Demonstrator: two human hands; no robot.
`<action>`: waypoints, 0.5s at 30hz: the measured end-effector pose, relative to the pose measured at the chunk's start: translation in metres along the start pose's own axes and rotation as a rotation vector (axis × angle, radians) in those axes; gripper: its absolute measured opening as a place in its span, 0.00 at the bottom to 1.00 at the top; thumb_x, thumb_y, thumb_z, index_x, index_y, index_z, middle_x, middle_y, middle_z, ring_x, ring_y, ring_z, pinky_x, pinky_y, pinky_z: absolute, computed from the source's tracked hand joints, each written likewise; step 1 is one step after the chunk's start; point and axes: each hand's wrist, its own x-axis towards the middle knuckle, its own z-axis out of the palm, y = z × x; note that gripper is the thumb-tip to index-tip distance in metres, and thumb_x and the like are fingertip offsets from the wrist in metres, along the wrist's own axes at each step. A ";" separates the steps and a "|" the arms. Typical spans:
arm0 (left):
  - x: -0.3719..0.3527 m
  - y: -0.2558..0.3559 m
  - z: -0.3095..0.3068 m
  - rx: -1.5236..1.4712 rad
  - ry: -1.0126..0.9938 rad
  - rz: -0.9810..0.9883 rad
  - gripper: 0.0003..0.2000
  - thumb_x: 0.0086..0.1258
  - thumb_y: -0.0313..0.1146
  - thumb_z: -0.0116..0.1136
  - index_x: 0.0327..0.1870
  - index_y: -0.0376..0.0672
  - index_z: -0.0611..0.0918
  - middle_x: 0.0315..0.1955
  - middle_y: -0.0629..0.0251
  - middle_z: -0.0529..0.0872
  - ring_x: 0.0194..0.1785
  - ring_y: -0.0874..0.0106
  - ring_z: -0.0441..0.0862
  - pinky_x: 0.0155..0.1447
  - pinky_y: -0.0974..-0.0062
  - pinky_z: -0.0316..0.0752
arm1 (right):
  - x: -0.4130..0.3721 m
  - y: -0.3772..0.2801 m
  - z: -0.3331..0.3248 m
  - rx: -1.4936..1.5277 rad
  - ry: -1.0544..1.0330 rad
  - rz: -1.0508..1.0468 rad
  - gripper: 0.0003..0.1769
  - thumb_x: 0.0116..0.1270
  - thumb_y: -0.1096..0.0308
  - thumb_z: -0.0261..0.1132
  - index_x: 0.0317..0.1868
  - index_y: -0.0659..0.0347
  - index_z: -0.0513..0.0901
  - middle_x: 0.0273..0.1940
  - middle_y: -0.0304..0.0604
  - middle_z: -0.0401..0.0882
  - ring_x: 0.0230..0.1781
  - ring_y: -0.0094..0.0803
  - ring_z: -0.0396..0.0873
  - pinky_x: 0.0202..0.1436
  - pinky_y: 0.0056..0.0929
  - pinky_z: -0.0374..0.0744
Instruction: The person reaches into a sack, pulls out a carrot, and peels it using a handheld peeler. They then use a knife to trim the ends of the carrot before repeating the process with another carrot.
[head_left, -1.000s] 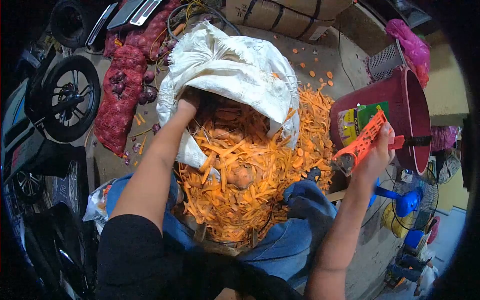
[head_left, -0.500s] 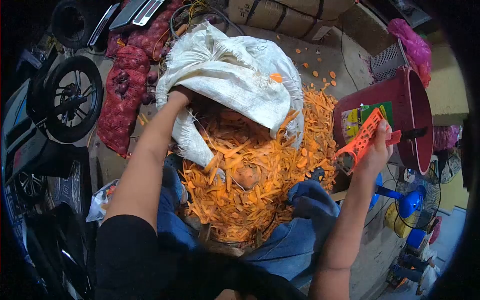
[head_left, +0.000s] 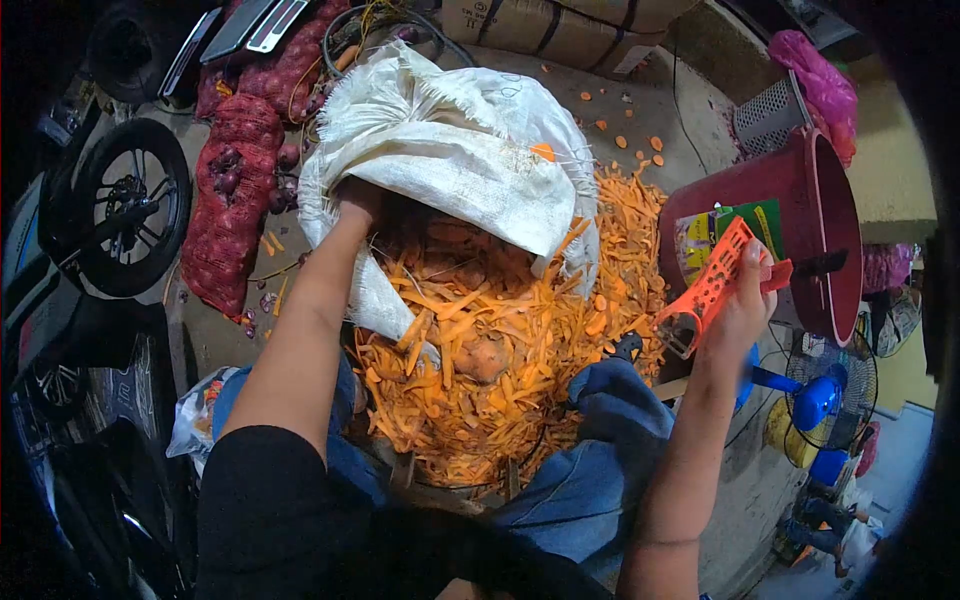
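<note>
My left hand [head_left: 358,203] reaches into the mouth of a white woven sack [head_left: 470,165], and the cloth hides its fingers. Inside the opening, dirty orange-brown roots [head_left: 462,235] show dimly. An orange vegetable peeler [head_left: 708,285] is gripped in my right hand [head_left: 740,312], held up at the right with its metal blade end towards the heap. Between my legs spreads a big pile of orange peelings [head_left: 490,405]. A rounded orange root [head_left: 482,358] lies half covered among them. One orange slice [head_left: 543,152] rests on the sack.
Red net bags of onions [head_left: 230,200] and a motorcycle wheel [head_left: 134,206] are on the left. At the right stand a dark red tub [head_left: 755,190], a grey basket [head_left: 770,118] and a blue fan [head_left: 818,398]. Cardboard boxes [head_left: 550,30] are at the back.
The view has shifted slightly, so the surroundings sit a little further left. My left hand stays inside the sack mouth, and my right hand still holds the peeler.
</note>
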 end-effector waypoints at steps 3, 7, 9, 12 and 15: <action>0.002 -0.009 0.013 0.006 0.073 0.082 0.23 0.58 0.39 0.39 0.55 0.44 0.62 0.57 0.59 0.59 0.59 0.66 0.57 0.59 0.68 0.54 | -0.003 0.002 0.001 -0.009 0.000 0.002 0.11 0.59 0.65 0.54 0.31 0.66 0.70 0.30 0.39 0.72 0.28 0.20 0.69 0.32 0.16 0.68; 0.007 -0.014 0.013 0.001 0.131 0.104 0.22 0.57 0.38 0.39 0.55 0.44 0.63 0.56 0.59 0.60 0.59 0.65 0.58 0.59 0.68 0.55 | -0.005 0.005 -0.001 -0.079 -0.001 -0.021 0.10 0.59 0.65 0.54 0.31 0.65 0.70 0.28 0.36 0.69 0.29 0.18 0.66 0.35 0.16 0.65; 0.008 -0.012 0.011 -0.006 0.156 0.100 0.22 0.57 0.38 0.39 0.55 0.43 0.63 0.56 0.59 0.60 0.58 0.65 0.59 0.59 0.68 0.55 | -0.003 0.005 -0.003 -0.058 -0.011 -0.006 0.10 0.59 0.65 0.53 0.31 0.65 0.70 0.28 0.35 0.68 0.29 0.18 0.65 0.35 0.16 0.65; 0.015 -0.009 0.011 -0.006 0.186 0.099 0.22 0.57 0.37 0.40 0.55 0.43 0.63 0.55 0.58 0.61 0.58 0.65 0.59 0.58 0.68 0.56 | -0.002 0.006 -0.004 -0.038 -0.020 0.002 0.10 0.59 0.65 0.53 0.31 0.65 0.70 0.28 0.34 0.68 0.29 0.17 0.65 0.35 0.16 0.64; 0.021 -0.005 0.015 -0.005 0.220 0.093 0.22 0.57 0.36 0.40 0.55 0.43 0.63 0.55 0.58 0.62 0.58 0.65 0.60 0.58 0.68 0.56 | -0.004 0.002 0.001 -0.047 -0.016 -0.007 0.10 0.60 0.65 0.53 0.31 0.65 0.70 0.27 0.34 0.68 0.28 0.17 0.64 0.33 0.15 0.64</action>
